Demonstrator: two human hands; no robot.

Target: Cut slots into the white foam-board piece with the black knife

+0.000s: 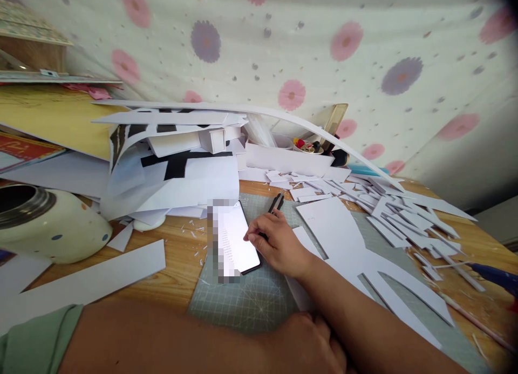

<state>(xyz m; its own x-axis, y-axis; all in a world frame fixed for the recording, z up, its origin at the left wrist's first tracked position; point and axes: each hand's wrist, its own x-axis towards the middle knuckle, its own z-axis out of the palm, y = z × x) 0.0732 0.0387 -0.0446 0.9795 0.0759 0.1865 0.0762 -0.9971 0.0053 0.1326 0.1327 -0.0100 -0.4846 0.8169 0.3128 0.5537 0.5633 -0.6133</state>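
My right hand (279,242) is over the right edge of a phone (238,244) with a lit white screen, its fingertips at the glass. The fingers are curled around a slim black pen-like tool (277,201) that pokes out beyond the knuckles; its exact kind is unclear. My left hand (307,341) is closed and lies against the underside of my right forearm, with its fingers partly hidden. The phone rests on a grey-green cutting mat (259,304). Just right of my right hand lies a white cut-out board shape (340,228) with long slots.
White offcuts (388,212) are heaped at the right, near a blue-handled tool (493,277). A cream flask (52,223) without a lid stands tilted at the left. Behind are stacked white sheets (202,179) with black marks and a long bent white strip (307,124).
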